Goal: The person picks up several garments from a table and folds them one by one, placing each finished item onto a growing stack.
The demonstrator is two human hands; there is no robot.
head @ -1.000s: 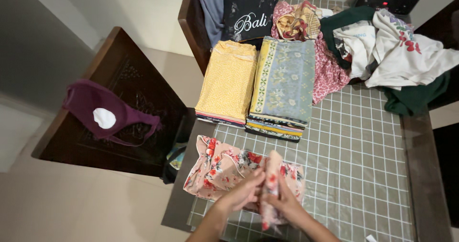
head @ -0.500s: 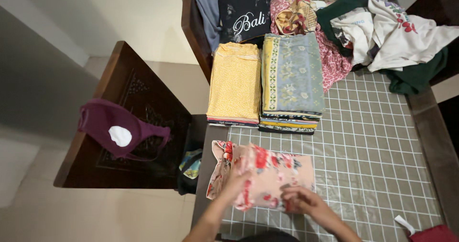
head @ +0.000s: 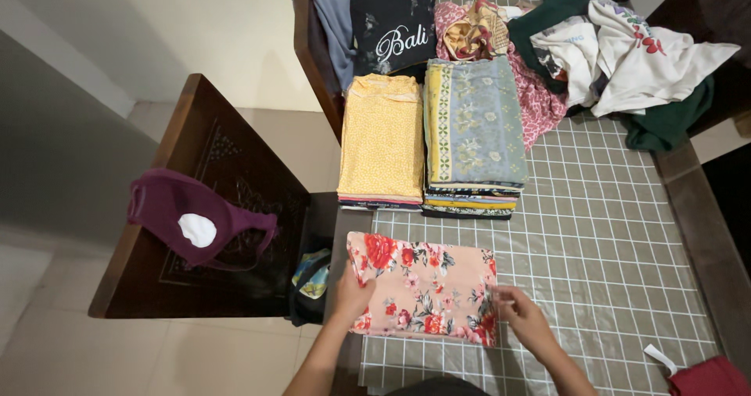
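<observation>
Folded pink floral cloth [head: 422, 286] lies flat at the near edge of the worktop [head: 610, 239], which is covered in a grey checked sheet. The cloth forms a neat rectangle, long side across.

Left hand [head: 350, 296] rests on the cloth's left end, palm down, fingers spread and pressing; grip released, nothing clasped. Right hand [head: 522, 318] sits at the right end, fingertips pinching the cloth's edge near the lower right corner; a light grasp on the fabric only.

Judgement on the step in hand: this looks like squaring and smoothing a fold. To do it well, keep the left palm flat as an anchor while the right fingers draw the edge taut, so the layers line up and no crease is trapped. Corners should meet before any pressing. The grid lines under the cloth offer a handy straight reference.

Further off, just beyond the cloth, two stacks of folded garments stand side by side: a yellow-topped stack [head: 382, 138] on the left, a blue-grey patterned stack [head: 475, 130] touching it on the right. Behind them, an unfolded heap of clothes [head: 626, 52] fills the far end. A dark wooden chair [head: 227, 208] to the left carries a maroon garment [head: 188, 216].
</observation>
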